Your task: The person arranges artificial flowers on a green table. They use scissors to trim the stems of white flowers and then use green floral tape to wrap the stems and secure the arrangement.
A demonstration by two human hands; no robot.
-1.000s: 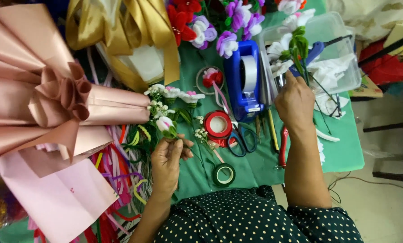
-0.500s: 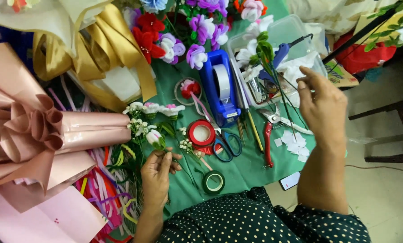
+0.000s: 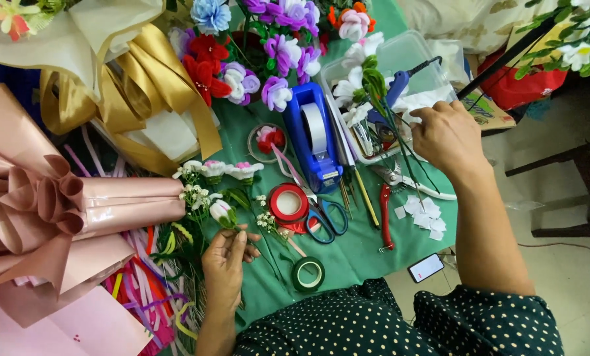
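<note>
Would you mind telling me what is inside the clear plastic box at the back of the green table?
The clear plastic box holds white artificial flowers with green stems and white paper scraps. The right hand reaches in, covering part of it; what lies beneath the flowers is hidden.

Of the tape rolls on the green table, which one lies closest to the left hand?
The green roll, lying flat just right of the left hand. The red roll sits farther up, and the white roll is mounted in the blue dispenser.

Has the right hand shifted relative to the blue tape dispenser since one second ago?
Yes. The right hand has moved away from the blue tape dispenser, out over the clear plastic box, and grips thin green stems there.
</note>
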